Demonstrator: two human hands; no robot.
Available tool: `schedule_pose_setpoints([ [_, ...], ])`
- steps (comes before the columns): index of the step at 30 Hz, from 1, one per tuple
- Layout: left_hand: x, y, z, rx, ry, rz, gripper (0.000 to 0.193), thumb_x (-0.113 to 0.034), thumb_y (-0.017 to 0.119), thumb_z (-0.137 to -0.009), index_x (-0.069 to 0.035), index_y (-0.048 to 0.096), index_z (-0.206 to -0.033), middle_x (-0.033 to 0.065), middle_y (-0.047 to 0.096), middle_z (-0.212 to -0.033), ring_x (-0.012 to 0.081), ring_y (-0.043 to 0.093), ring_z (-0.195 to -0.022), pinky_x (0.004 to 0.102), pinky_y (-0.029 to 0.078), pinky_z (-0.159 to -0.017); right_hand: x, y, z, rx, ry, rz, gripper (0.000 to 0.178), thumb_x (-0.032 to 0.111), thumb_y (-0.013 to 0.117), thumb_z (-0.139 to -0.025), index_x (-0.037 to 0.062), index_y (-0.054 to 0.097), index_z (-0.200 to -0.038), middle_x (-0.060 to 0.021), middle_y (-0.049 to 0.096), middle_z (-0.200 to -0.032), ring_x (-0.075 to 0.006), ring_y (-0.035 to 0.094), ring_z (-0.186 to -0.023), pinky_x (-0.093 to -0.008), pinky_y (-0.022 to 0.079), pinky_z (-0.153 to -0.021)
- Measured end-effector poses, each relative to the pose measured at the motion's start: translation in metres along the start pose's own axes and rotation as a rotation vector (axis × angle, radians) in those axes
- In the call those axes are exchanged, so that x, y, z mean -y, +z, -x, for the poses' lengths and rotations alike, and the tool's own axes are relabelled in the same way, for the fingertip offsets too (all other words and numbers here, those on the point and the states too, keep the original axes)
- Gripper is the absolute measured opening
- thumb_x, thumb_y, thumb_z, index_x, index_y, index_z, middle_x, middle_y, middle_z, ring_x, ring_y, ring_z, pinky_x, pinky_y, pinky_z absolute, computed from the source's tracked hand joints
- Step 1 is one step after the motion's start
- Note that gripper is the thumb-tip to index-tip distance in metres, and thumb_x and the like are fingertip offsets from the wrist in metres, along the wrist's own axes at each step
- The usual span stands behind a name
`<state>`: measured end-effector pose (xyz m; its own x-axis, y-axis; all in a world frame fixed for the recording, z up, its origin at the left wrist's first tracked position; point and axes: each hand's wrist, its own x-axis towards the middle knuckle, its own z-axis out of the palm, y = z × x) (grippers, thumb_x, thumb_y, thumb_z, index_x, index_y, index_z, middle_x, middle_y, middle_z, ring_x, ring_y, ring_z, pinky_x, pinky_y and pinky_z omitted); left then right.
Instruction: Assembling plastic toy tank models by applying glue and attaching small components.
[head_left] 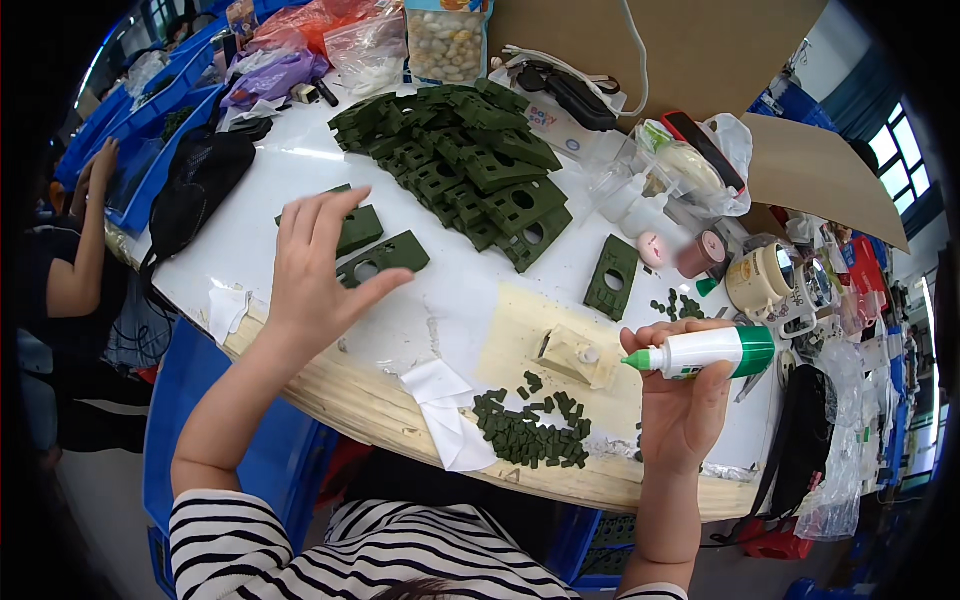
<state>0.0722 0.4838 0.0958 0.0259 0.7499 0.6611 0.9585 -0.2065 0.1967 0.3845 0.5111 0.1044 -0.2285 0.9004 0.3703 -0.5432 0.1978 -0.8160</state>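
Observation:
In my right hand lies a white and green glue bottle, held sideways with its green nozzle pointing left. My left hand is raised above the table with fingers spread, holding nothing. Just beside it are dark green plastic parts with a round hole, one of them a flat plate. A cream-coloured block sits on a yellowish patch left of the bottle. Below that block is a pile of small dark green pieces. Another green plate with a hole rests above the bottle.
A heap of green plates covers the table's far middle. A white tissue lies at the near edge. On the right stand a mug and a pink-brown jar. At left are a black bag and another person's arm.

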Motion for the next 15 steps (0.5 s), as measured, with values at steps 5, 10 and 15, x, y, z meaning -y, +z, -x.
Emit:
schedule_pose_setpoints([
  [5, -0.027, 0.014, -0.098, -0.23, 0.263, -0.093, 0.055, -0.043, 0.07, -0.073, -0.004, 0.056, -0.11, 0.0118, 0.058, -0.099, 0.029, 0.055, -0.091, 0.038, 0.041, -0.083, -0.003, -0.001, -0.003, 0.011, -0.011, -0.014, 0.037, 0.032, 0.053, -0.091, 0.0028, 0.044, -0.112, -0.0147, 0.059, -0.101, -0.0292, 0.058, -0.098, -0.0493, 0.044, -0.092],
  [10, -0.051, 0.067, -0.167, 0.024, 0.023, -0.499, 0.055, -0.055, 0.057, -0.08, -0.006, 0.06, -0.106, 0.0087, 0.062, -0.096, 0.0266, 0.062, -0.083, 0.0372, 0.046, -0.075, 0.0, -0.006, -0.007, -0.029, 0.0, -0.052, 0.035, 0.029, 0.048, -0.094, 0.0006, 0.043, -0.114, -0.0168, 0.059, -0.1, -0.0312, 0.058, -0.099, -0.048, 0.044, -0.091],
  [15, -0.045, 0.098, -0.195, 0.401, -0.072, -0.538, 0.038, -0.041, 0.061, -0.08, -0.007, 0.064, -0.098, 0.0103, 0.064, -0.088, 0.0264, 0.065, -0.083, 0.04, 0.05, -0.068, 0.001, -0.012, -0.007, -0.042, -0.029, -0.073, 0.036, 0.028, 0.048, -0.094, 0.0001, 0.042, -0.115, -0.017, 0.058, -0.101, -0.0315, 0.058, -0.099, -0.0482, 0.044, -0.091],
])
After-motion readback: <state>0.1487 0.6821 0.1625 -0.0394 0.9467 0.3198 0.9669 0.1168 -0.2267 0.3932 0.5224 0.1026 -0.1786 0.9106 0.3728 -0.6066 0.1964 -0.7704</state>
